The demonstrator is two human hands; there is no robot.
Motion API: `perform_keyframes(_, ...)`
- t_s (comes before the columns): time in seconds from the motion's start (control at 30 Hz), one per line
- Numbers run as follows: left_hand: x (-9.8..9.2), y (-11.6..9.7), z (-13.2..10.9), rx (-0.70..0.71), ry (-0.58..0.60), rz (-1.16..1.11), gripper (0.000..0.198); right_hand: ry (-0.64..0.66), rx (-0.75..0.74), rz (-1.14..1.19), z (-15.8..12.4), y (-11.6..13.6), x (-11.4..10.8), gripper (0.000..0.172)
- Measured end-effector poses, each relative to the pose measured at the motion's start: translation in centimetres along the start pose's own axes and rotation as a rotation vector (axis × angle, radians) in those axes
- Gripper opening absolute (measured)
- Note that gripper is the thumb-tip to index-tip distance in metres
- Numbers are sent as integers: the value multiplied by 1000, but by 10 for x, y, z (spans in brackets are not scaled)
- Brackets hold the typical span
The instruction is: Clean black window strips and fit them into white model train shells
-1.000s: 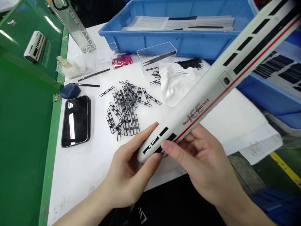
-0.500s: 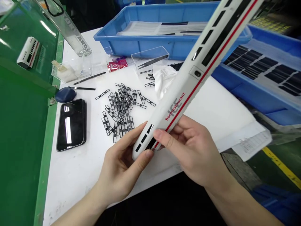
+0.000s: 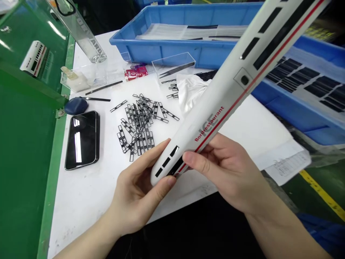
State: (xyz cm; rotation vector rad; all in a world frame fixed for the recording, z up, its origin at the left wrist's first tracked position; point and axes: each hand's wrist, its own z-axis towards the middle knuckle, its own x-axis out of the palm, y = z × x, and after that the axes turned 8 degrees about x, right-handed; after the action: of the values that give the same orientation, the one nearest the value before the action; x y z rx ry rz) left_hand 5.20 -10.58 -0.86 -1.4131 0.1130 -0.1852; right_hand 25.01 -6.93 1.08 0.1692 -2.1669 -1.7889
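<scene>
Step in hand: I hold the white model train car point(image 3: 212, 118) up in both hands, its near end low over the counter point(image 3: 81, 208) and its far end angled up and to the right, with the red stripe and "ICE Bordrestaurant" lettering facing me.
Left grip: my left grip point(image 3: 134, 203) is closed around the near end, thumb on the near side by the small black windows.
Right grip: my right grip point(image 3: 225, 169) is closed on the car just past that, thumb on top and fingers curled underneath.
Car position: in my hands, off the counter, not touching anything else that I can see.
Nearby parts: a loose pile of black-framed window strips point(image 3: 137, 126) lies on the counter just beyond my left grip.
Tools: tweezers point(image 3: 176, 70) lie in a clear plastic box point(image 3: 172, 61), beside a crumpled white cloth point(image 3: 190, 91).
Also there: a phone point(image 3: 82, 140) lies on the counter, and a blue plastic tray point(image 3: 167, 52) holding flat sheets sits at the far edge.
Next move: both grips are on the car, so picking up a strip or the tweezers calls for freeing one hand first.
</scene>
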Motion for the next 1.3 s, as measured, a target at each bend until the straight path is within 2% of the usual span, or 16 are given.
perform_keyframes(0.17, -1, 1, -1, -19, -11, 54, 58, -16, 3, -8, -1, 4, 7, 15)
perform_keyframes(0.37, 1, 5, -7, 11, -31, 112, 67, -138, -39, -121, -7, 1, 18, 15)
perform_keyframes(0.5, 0, 3, -6, 1, -30, 77, 64, -65, -5, -64, -2, 1, 13, 6)
perform_keyframes(0.73, 0, 1, -5, 21, -10, 55, 62, 77, 16, 145, -4, 1, 8, 18)
perform_keyframes(0.87, 1, 2, -4, 70, -6, 46, 66, 37, -33, 221, -3, -1, 11, 25)
perform_keyframes(1.03, 1, 0, 3, -61, -7, -107, 59, 7, -28, 241, 13, 2, 5, 17)
perform_keyframes(1.17, 2, -3, 5, -156, -108, -182, 65, -29, -8, 294, 17, -1, 5, 19)
perform_keyframes(1.23, 4, -3, 4, -141, -170, -210, 67, -50, 4, 318, 14, -4, 8, 22)
perform_keyframes(1.3, 5, -2, 2, -103, -185, -223, 68, -15, 13, 336, 11, -7, 11, 23)
